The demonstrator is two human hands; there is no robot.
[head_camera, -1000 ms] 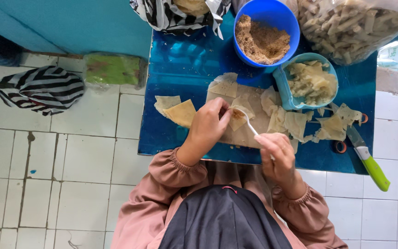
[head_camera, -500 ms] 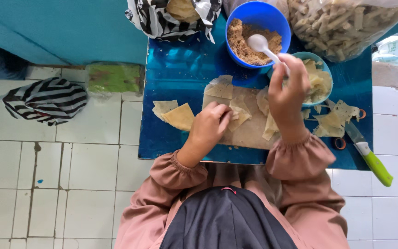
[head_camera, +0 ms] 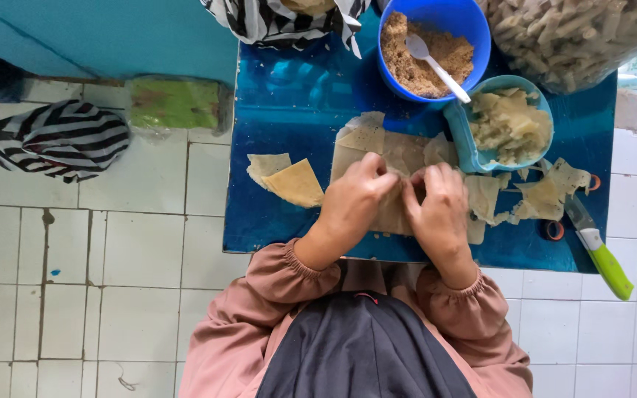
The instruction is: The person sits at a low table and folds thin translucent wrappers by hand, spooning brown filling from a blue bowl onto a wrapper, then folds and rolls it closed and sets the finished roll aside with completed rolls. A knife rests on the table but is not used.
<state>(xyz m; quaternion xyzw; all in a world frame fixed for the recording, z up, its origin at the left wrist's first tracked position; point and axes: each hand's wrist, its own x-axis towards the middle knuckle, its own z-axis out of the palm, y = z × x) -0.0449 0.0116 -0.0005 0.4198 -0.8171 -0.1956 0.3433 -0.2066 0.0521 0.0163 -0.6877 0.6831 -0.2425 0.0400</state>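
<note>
Both hands are meeting over a thin beige wrapper sheet lying flat on the blue table. The left hand and the right hand are pressing down side by side, fingertips curled in and pinching the sheet between them; what is under the fingers is hidden, so whether any filling is inside the fold cannot be told.

Just left of the grip, a folded triangle of wrapper is resting on another loose piece. Just right of the grip, torn wrapper scraps are lying scattered, and beyond them a knife with a green handle is pointing off the table's edge beside the orange loops of a pair of scissors.

Directly beyond the right hand, a small light-blue bowl is holding pale mashed filling. Farther beyond the grip, a deep blue bowl is holding brown crumbly filling with a white spoon lying in it. To the far right of that, a clear plastic bag is bulging with pale stick-shaped pieces. Beyond the left hand, a black-and-white striped bag is sitting at the table's far edge.

Well left of the grip, on the white tiled floor, a green clear-wrapped packet and a striped cloth bundle are lying.
</note>
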